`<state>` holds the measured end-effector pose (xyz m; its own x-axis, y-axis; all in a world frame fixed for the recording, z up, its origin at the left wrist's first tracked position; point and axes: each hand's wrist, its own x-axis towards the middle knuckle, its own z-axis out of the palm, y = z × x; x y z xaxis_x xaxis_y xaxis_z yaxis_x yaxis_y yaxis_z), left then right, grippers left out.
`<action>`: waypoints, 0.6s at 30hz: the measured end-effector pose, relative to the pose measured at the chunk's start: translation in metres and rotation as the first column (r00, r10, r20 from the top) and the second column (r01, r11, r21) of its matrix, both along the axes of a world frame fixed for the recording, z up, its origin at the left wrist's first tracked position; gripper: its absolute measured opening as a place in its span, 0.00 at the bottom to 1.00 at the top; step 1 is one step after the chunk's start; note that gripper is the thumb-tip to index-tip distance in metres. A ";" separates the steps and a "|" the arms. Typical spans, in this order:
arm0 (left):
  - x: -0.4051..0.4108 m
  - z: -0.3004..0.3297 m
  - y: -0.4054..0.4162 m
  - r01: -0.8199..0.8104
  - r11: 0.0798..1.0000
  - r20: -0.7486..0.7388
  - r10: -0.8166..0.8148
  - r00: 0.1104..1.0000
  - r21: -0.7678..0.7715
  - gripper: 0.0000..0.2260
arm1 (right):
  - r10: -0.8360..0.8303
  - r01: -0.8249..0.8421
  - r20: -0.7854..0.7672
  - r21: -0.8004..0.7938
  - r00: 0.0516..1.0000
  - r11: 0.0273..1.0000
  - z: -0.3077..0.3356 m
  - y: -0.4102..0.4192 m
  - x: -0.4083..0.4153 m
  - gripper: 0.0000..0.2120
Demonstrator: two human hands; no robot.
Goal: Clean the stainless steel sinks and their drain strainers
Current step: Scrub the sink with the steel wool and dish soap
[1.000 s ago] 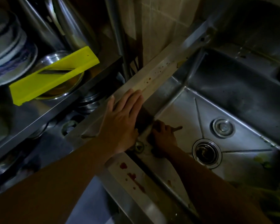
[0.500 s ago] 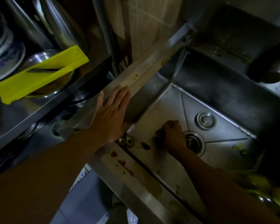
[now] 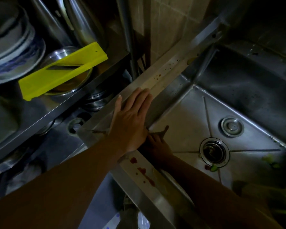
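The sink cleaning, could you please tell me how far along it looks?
Early. In hand: the right hand works the sink floor's near corner; the left hand lies flat on the rim. Left: red stains on the rim, green scraps by the drain strainer.

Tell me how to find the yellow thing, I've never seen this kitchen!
Start at the steel sink and look left, past the left hand resting flat on its rim, to the metal shelf. The yellow slicer lies tilted across a round steel dish there. It is the only bright yellow, flat, long thing among grey bowls.
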<state>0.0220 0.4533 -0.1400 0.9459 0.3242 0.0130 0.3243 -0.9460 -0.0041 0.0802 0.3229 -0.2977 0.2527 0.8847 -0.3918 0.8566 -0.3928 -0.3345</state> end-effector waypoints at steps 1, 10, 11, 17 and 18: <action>0.000 0.000 0.000 -0.003 1.000 -0.006 0.003 1.000 0.000 0.42 | 0.029 -0.028 0.047 -0.010 0.998 1.000 -0.001 -0.008 0.002 0.23; 0.002 0.002 0.000 -0.015 1.000 -0.033 0.015 0.999 0.002 0.41 | -0.225 0.281 0.236 -0.238 0.945 0.930 0.009 -0.116 0.058 0.23; 0.002 0.001 0.000 -0.011 1.000 -0.034 0.012 0.999 0.010 0.42 | -0.257 0.317 0.252 -0.239 0.933 0.918 0.011 -0.123 0.063 0.24; 0.002 0.006 0.000 -0.003 0.999 -0.097 0.007 0.995 0.039 0.46 | -0.645 0.649 0.074 -0.054 0.760 0.759 0.042 -0.111 0.071 0.15; 0.003 0.007 -0.001 -0.002 0.999 -0.113 0.007 0.994 0.041 0.46 | -0.628 0.633 0.098 -0.030 0.772 0.773 0.049 -0.108 0.069 0.14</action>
